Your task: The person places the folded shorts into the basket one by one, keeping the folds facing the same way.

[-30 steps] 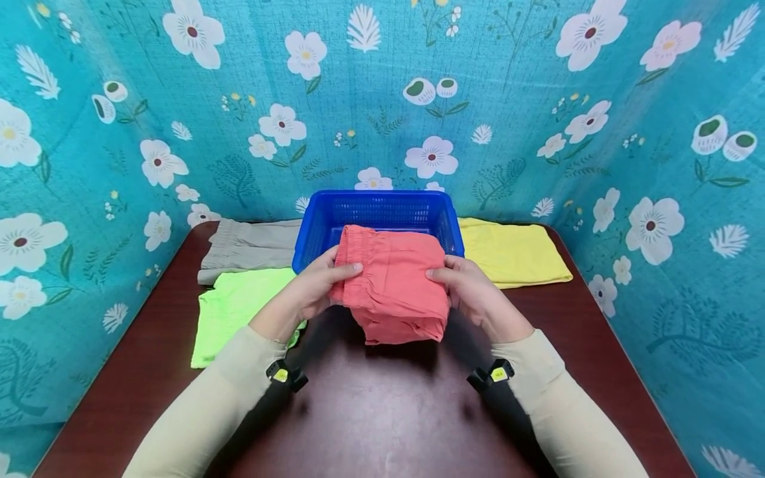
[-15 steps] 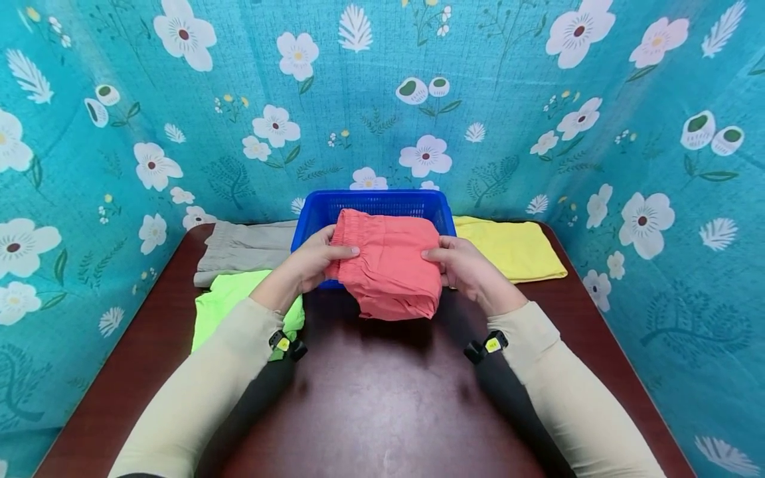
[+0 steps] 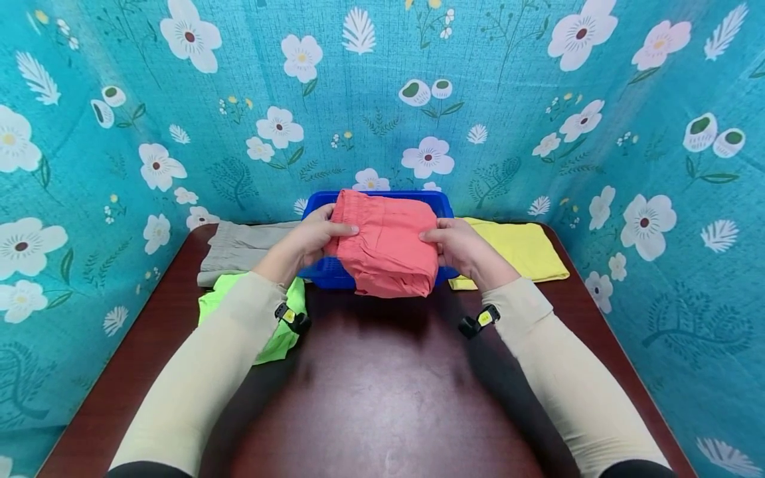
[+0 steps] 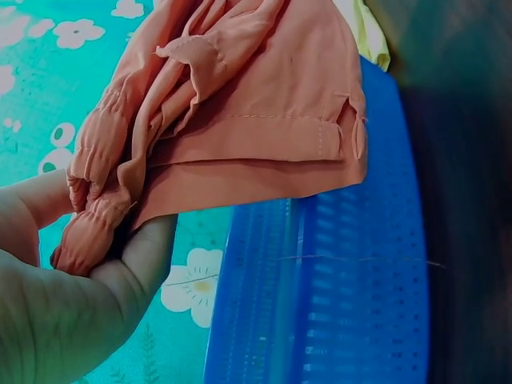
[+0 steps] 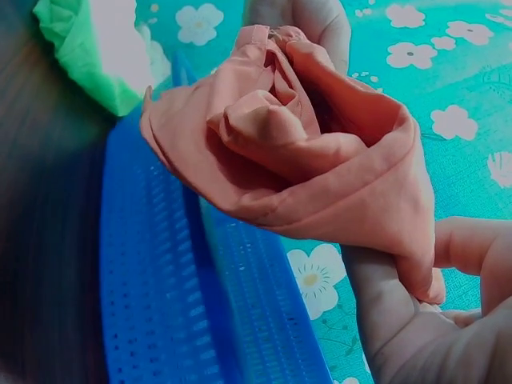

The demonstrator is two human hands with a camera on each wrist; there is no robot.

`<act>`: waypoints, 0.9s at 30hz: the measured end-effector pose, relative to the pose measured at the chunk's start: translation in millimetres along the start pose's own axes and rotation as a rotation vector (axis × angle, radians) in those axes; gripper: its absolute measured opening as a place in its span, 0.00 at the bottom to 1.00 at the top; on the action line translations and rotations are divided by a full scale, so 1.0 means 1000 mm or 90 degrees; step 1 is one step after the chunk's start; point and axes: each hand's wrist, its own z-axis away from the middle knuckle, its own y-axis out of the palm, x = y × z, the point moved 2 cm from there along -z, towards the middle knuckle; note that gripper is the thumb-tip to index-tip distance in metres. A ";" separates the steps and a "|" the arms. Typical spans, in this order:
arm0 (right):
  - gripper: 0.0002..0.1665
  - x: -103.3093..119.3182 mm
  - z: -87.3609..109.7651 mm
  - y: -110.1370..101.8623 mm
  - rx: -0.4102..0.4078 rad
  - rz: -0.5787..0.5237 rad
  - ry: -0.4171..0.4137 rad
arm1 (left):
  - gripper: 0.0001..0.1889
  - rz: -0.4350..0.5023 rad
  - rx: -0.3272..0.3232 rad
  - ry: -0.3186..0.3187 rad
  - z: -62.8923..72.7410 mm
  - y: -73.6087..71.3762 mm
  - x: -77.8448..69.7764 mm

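Folded coral shorts (image 3: pixel 388 242) with a gathered elastic waistband are held up over a blue perforated plastic basket (image 3: pixel 336 275), covering much of its opening. My left hand (image 3: pixel 311 238) grips the waistband side, thumb on top. At the opposite side, my right hand (image 3: pixel 461 247) pinches the folded edge between thumb and fingers. From below, the left wrist view shows the shorts' stitched hem (image 4: pixel 256 140) above the basket wall (image 4: pixel 364 280). Loose inner folds (image 5: pixel 264 128) hang in the right wrist view. The basket's inside is hidden.
Left of the basket lie a grey folded garment (image 3: pixel 242 247) and, nearer, a bright green one (image 3: pixel 283 328) partly under my left forearm. A yellow folded garment (image 3: pixel 522 249) lies to the right. A floral curtain (image 3: pixel 382 86) encloses the dark brown table (image 3: pixel 382 398).
Both hands have carried the coral shorts forward, from in front of the basket to over it. The garments on the table and the basket stay in place.
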 end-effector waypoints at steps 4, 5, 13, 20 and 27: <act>0.28 0.010 -0.004 0.000 0.005 -0.007 0.000 | 0.34 -0.007 -0.004 -0.005 -0.004 -0.003 -0.009; 0.28 0.012 -0.005 0.000 0.004 -0.005 0.000 | 0.34 -0.008 -0.004 -0.008 -0.005 -0.003 -0.011; 0.31 0.027 -0.014 -0.002 -0.007 0.002 0.000 | 0.35 -0.011 -0.011 -0.004 -0.016 -0.007 -0.025; 0.28 0.033 -0.027 -0.001 -0.023 0.000 -0.003 | 0.33 -0.023 -0.022 -0.002 -0.028 -0.011 -0.032; 0.29 0.040 -0.038 0.002 -0.053 -0.001 -0.008 | 0.32 -0.045 -0.049 -0.012 -0.039 -0.013 -0.035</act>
